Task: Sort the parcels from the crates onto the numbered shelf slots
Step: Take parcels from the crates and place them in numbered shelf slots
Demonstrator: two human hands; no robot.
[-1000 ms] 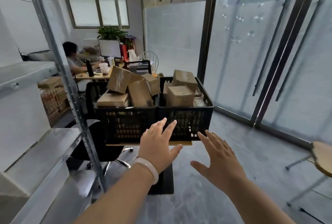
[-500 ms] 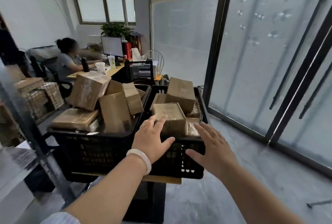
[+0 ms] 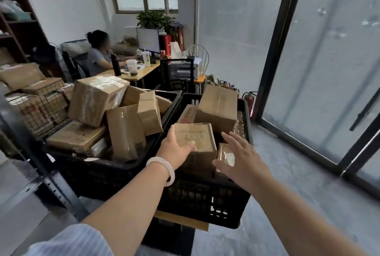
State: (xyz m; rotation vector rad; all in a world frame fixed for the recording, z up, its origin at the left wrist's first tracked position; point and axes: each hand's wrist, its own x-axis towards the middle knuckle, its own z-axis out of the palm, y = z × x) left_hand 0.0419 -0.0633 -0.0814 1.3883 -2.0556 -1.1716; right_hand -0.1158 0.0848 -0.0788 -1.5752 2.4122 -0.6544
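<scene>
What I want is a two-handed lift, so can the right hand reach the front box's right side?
Probably yes. The right hand hovers open just right of the front box, above a small wrapped parcel, with nothing between them. The left hand touches the box's left side.

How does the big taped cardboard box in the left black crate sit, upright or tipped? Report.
Tipped: the big taped cardboard box leans slanted, propped on parcels beneath it.

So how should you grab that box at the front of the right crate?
Come from above, palms on its two side faces: the cardboard box sticks up above the rim of the black crate, and the left hand touches its left side.
</scene>
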